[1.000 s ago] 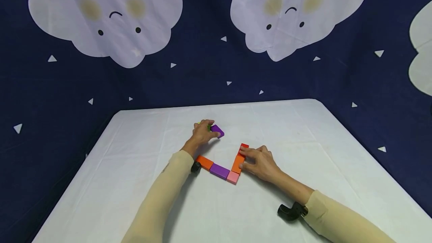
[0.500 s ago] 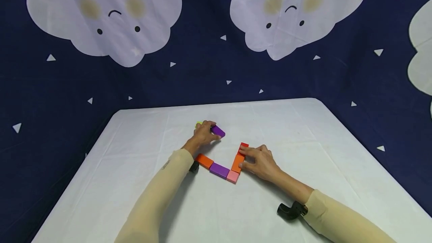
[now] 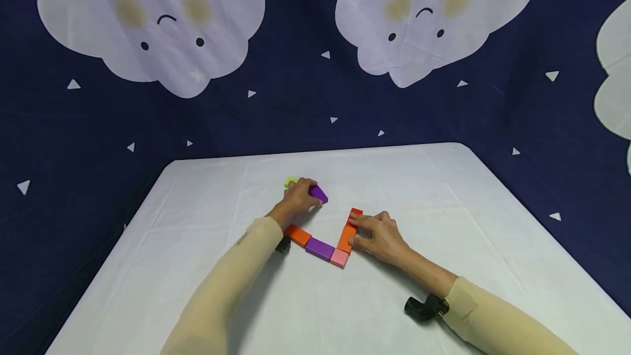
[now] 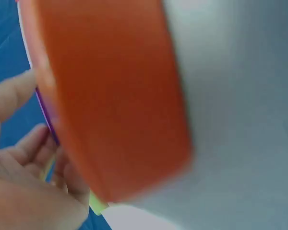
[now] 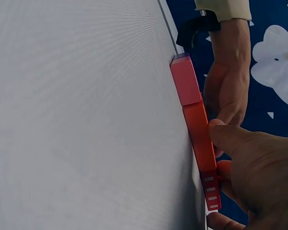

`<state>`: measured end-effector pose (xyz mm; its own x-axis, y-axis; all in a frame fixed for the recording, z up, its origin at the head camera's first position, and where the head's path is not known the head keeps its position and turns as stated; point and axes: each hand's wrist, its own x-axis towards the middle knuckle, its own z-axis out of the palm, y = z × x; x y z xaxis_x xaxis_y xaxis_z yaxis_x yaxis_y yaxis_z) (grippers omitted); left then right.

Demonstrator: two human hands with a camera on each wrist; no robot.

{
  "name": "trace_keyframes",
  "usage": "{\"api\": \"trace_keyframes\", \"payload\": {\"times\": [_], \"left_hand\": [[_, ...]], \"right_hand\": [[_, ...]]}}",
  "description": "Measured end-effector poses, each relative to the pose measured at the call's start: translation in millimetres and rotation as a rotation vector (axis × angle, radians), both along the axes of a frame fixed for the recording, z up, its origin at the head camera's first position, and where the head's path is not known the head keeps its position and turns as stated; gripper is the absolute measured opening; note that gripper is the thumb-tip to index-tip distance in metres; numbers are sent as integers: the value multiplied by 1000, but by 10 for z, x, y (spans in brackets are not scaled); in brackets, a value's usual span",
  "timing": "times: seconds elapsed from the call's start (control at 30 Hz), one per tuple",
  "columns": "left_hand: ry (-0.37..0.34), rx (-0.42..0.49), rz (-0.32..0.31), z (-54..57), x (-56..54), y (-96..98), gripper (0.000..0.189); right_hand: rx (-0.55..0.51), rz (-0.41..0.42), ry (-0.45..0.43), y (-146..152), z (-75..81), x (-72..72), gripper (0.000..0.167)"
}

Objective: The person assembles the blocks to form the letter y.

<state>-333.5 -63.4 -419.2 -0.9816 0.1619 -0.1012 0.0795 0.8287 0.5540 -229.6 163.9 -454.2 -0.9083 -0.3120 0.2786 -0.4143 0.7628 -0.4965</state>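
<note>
From where I'm standing, not much moved: the left hand [image 3: 298,196] shifted a touch and more of the lime block [image 3: 291,181] pokes out, upper middle of the frame. That grip's curled snug round a purple block [image 3: 319,195]. Right hand [image 3: 380,237] hasn't budged, loose grip, thumb and finger on the orange block [image 3: 347,239] and red block [image 3: 356,213], right of center. Looks like the held end's still not joined to the L-shaped row on the desk [image 3: 443,190].

White-topped table [image 3: 419,179] with rounded far corners, dark blue backdrop [image 3: 296,125] beyond its far edge, large pale clouds [image 3: 167,32], small white triangles [image 3: 552,76] scattered around them
</note>
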Motion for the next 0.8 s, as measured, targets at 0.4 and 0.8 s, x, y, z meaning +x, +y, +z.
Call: {"api": "trace_keyframes", "payload": {"times": [0.4, 0.8], "left_hand": [[-175, 244, -20, -47, 47, -201, 65], [-106, 192, -29, -72, 70, -246, 65]], "right_hand": [[4, -8, 8, -6, -35, -30, 49], [-11, -1, 7, 0, -33, -26, 49]]}}
